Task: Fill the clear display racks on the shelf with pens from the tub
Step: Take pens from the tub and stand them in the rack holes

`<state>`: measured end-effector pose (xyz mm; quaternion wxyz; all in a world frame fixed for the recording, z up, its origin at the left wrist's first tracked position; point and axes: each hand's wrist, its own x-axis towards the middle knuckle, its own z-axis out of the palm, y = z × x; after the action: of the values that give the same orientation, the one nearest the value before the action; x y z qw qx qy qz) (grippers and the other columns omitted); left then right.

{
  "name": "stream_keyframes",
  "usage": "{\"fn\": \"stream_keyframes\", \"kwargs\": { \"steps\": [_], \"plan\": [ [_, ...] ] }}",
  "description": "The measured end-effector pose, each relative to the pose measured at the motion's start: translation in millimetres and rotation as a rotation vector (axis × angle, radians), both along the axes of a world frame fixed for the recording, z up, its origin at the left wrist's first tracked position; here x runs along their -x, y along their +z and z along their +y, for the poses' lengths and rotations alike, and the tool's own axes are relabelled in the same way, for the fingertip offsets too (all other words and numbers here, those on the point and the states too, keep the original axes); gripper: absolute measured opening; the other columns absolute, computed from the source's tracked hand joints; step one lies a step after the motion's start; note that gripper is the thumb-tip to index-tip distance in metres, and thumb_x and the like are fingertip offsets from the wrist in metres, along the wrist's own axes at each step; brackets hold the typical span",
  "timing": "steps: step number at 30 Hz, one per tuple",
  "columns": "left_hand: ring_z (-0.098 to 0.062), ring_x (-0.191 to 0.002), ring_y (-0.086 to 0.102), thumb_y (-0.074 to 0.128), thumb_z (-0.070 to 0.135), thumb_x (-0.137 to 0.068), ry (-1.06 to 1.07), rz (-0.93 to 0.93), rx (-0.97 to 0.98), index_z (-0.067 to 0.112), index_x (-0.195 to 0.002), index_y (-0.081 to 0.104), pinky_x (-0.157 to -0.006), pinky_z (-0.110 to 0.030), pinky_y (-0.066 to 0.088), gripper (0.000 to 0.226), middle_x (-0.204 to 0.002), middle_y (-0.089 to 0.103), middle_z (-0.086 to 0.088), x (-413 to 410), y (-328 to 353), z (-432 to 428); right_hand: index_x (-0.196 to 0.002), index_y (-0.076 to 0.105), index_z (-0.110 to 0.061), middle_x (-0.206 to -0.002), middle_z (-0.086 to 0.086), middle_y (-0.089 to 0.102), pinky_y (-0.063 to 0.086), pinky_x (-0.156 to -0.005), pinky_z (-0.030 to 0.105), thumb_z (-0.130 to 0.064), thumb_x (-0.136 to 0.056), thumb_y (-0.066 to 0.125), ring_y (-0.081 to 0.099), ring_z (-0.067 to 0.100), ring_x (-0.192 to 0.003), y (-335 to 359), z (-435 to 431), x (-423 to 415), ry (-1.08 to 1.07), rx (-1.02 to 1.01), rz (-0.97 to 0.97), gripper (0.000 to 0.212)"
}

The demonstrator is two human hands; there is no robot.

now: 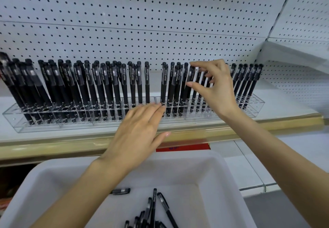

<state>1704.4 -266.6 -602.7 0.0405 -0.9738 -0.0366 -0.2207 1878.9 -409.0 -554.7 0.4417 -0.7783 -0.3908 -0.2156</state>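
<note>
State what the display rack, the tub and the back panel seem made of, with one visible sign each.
Display rack: clear glossy plastic, probably acrylic; pens show through it. Tub: white matte plastic, seemingly; rounded moulded corners. Back panel: white painted pegboard, possibly metal; regular holes.

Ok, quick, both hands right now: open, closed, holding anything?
Left hand: open, flat, fingertips at the clear rack, holding nothing.
Right hand: fingers on a pen standing in the rack; gripped or only touched, cannot tell.

The left hand (137, 129) lies flat, straight fingers (156, 107) touching the clear rack (259, 105) of upright black pens (99, 85). The right hand (216, 87) pinches one standing pen (190, 74) between forefinger and thumb, above the white tub (204, 170).
</note>
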Motion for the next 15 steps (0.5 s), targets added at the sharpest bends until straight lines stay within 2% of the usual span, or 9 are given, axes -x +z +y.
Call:
{"fn": "stream_keyframes", "kwargs": {
  "steps": [2, 9, 15],
  "plan": [
    [-0.023, -0.123, 0.053, 0.049, 0.048, -0.087, -0.005, -0.004, 0.009, 0.009, -0.133, 0.051, -0.105, -0.039, 0.034, 0.061, -0.132, 0.057, -0.006, -0.7, -0.5, 0.5, -0.122, 0.060, -0.034, -0.099, -0.021, 0.040, 0.037, -0.092, 0.021, -0.025, -0.078, 0.077, 0.043, 0.006, -0.101, 0.5, -0.7, -0.5, 0.010, 0.030, -0.005, 0.048],
    [-0.025, -0.119, 0.055, 0.053, 0.042, -0.085, -0.012, -0.009, 0.012, 0.007, -0.130, 0.054, -0.102, -0.041, 0.040, 0.058, -0.130, 0.058, -0.007, -2.0, 0.1, 1.2, -0.129, 0.057, -0.032, -0.100, -0.008, 0.045, 0.037, -0.092, 0.023, -0.026, -0.079, 0.076, 0.042, 0.010, -0.100, 5.1, -3.8, 0.1, 0.012, 0.102, -0.017, 0.054],
    [-0.026, -0.127, 0.049, 0.050, 0.042, -0.087, -0.035, 0.062, 0.003, 0.008, -0.134, 0.051, -0.108, -0.040, 0.024, 0.058, -0.137, 0.052, -0.011, 4.0, 5.1, 2.2, -0.135, 0.051, -0.032, -0.108, -0.002, 0.048, 0.036, -0.092, 0.025, -0.032, -0.079, 0.076, 0.040, 0.010, -0.102, 13.7, -15.2, 9.3, -0.017, 0.229, -0.044, 0.061]
  ]
}}
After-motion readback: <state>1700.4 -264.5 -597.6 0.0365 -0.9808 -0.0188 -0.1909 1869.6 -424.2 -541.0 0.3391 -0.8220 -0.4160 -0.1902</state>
